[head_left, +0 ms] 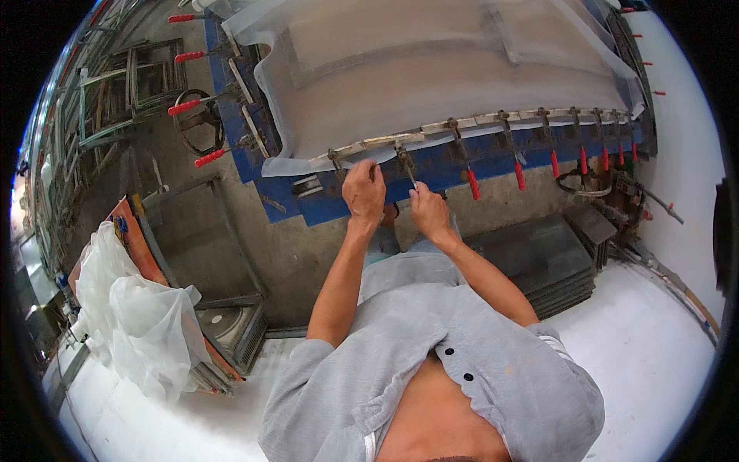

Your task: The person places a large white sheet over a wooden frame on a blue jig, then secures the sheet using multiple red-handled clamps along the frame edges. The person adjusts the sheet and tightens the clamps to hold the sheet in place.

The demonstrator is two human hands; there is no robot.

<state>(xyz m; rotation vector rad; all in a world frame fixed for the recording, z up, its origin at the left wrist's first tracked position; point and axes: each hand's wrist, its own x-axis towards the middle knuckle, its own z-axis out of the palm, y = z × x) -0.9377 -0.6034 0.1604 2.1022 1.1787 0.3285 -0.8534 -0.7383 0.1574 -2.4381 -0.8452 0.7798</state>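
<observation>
Reaching forward from the body, both forearms converge on the near edge of a blue-edged table. Left forearm runs almost upright, leaning slightly inward; left hand lies back-up, just past the table's edge, set farther forward than the other. Its fingers are bent and drawn close together, tips near the metal strip; whether they grip anything cannot be told. Right forearm slants inward more steeply across the frame; right hand is partly curled, thumb and fingers narrowed on the lower end of a clamp. That clamp sits on the strip at the table's near edge, between the two hands, its shaft angled down toward the right hand. Another clamp stands just left of the left hand. Under the strip, a translucent mesh sheet spreads over the table, its border projecting along the near side. Farther right, a row of clamps with red handles follows the same curved edge. Stacked dark panels lie below the table, to the right of the right forearm.
</observation>
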